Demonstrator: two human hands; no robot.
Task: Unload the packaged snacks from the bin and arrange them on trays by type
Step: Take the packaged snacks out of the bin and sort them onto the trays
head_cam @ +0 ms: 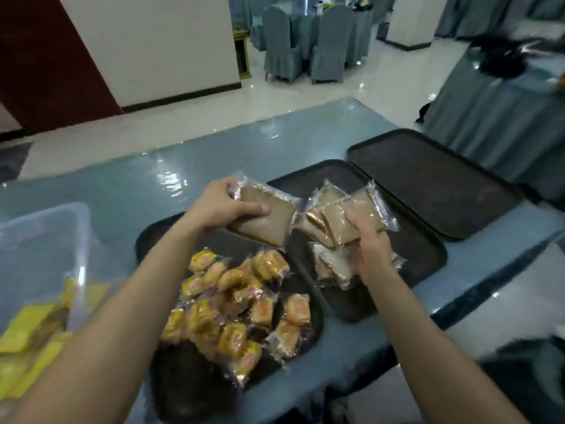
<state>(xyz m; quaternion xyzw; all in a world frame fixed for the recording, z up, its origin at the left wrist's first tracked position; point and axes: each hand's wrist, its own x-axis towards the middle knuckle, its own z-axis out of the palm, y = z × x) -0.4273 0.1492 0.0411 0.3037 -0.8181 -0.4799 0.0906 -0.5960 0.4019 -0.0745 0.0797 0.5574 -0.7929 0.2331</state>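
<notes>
Wrappers unreadable; left grip (pixel 224 206) clamped on brown packet (pixel 263 220), right grip (pixel 371 249) on packet stack (pixel 333 218)

Banquet hall / hotel function room. Evidence: round dining table (pixel 308 16) at the back ringed by chairs in grey-blue fabric covers (pixel 278 44); nearer table (pixel 122 185) with glossy blue top; right of it another table with a floor-length skirt (pixel 489 117); polished pale tile floor (pixel 351 81); white pillar (pixel 412 16) beside the chairs.
</notes>
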